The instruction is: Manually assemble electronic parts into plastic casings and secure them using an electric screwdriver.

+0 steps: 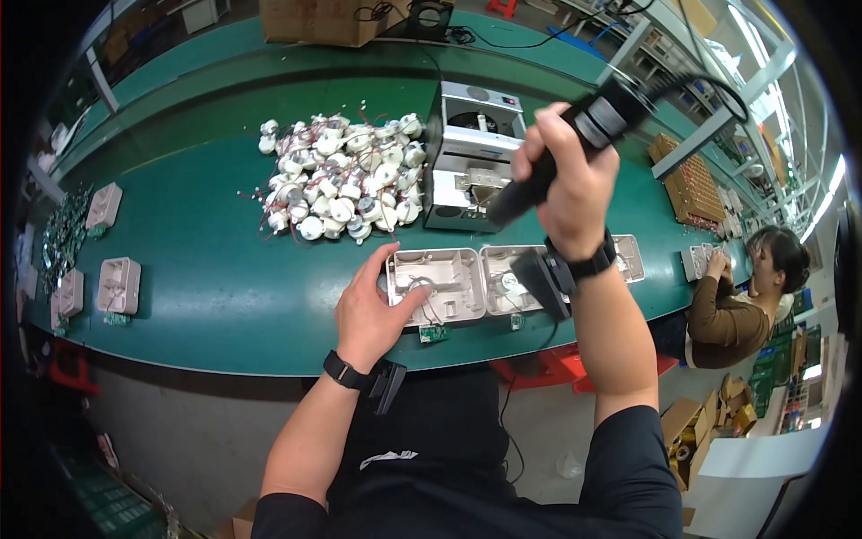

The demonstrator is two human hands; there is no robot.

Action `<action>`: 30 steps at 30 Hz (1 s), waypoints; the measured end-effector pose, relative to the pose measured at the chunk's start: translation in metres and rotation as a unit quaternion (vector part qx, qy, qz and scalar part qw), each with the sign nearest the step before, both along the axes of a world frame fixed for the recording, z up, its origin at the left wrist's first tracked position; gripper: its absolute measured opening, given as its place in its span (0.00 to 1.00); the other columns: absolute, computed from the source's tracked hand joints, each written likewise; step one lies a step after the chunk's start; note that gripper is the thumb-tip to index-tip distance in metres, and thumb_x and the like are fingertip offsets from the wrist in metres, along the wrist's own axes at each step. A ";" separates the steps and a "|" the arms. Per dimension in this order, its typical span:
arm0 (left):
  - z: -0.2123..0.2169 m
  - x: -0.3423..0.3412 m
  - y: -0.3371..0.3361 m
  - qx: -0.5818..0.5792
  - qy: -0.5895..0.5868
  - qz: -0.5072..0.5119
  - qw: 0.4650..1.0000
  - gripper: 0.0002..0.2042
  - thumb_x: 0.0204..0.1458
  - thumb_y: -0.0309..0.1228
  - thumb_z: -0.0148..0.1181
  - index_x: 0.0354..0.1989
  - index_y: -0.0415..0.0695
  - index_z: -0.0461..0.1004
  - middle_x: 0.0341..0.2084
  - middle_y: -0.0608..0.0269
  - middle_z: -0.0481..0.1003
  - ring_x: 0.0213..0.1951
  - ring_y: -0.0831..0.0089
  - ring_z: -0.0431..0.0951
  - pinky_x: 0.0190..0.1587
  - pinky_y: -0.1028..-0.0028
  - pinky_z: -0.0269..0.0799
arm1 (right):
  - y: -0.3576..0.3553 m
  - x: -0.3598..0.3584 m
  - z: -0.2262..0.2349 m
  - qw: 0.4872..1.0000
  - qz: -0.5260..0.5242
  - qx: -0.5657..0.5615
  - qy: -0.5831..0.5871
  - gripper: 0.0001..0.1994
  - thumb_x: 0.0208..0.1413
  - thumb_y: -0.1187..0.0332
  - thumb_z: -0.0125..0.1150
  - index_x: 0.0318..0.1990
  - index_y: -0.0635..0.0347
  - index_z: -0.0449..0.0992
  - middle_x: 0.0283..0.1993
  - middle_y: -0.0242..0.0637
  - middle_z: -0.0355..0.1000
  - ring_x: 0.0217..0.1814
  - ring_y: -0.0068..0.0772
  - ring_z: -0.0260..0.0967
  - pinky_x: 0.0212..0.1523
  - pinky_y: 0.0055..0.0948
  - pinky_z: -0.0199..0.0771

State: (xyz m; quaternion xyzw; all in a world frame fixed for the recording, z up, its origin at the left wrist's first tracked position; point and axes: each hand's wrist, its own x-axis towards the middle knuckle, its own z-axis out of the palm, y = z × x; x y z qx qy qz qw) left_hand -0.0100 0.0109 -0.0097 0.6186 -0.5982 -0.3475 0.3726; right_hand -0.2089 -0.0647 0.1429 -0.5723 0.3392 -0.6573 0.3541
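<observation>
Left hand (370, 310): palm down, fingers spread open, thumb and fingertips steadying the white plastic housing (435, 286) at the near edge of the green worktop (206, 278). Right hand (567, 184): raised, forearm near vertical, fist closed round a black electric screwdriver (564, 148), tip angled down-left. Brown cardboard box (319, 20) at far edge. Pile of white motors (339, 175) left of grey machine (469, 153).

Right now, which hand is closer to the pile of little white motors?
Left. The left hand rests on a white housing just below the motor pile; the right hand is raised farther right, gripping a black screwdriver.
</observation>
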 end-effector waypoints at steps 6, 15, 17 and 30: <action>0.002 0.002 0.001 0.005 -0.004 -0.005 1.000 0.35 0.43 0.45 0.76 0.62 0.52 0.72 0.38 0.63 0.79 0.25 0.72 0.72 0.31 0.69 0.70 | 0.062 0.025 -0.021 0.997 0.065 0.043 -0.027 0.09 0.59 0.72 0.58 0.43 0.64 0.65 0.26 0.37 0.68 0.22 0.29 0.67 0.26 0.31 0.70; 0.002 -0.001 0.001 0.006 0.002 -0.006 1.000 0.34 0.43 0.44 0.76 0.62 0.53 0.72 0.41 0.64 0.80 0.24 0.72 0.72 0.30 0.70 0.71 | 0.060 0.032 -0.056 0.996 0.075 0.044 0.014 0.11 0.57 0.73 0.59 0.44 0.64 0.63 0.26 0.38 0.69 0.23 0.28 0.68 0.28 0.30 0.74; 0.005 -0.001 0.001 0.016 0.002 -0.005 1.000 0.34 0.43 0.43 0.76 0.62 0.53 0.72 0.40 0.64 0.80 0.24 0.72 0.72 0.31 0.70 0.71 | 0.060 0.033 -0.062 0.995 0.082 0.040 0.030 0.11 0.58 0.73 0.59 0.44 0.63 0.63 0.26 0.37 0.69 0.24 0.27 0.69 0.28 0.30 0.73; 0.000 0.004 0.000 -0.001 -0.006 -0.013 1.000 0.35 0.42 0.46 0.76 0.61 0.53 0.72 0.40 0.66 0.78 0.25 0.72 0.72 0.32 0.69 0.71 | 0.046 0.009 -0.020 0.998 0.030 -0.052 -0.003 0.09 0.61 0.75 0.56 0.46 0.64 0.66 0.26 0.38 0.69 0.23 0.29 0.69 0.27 0.30 0.72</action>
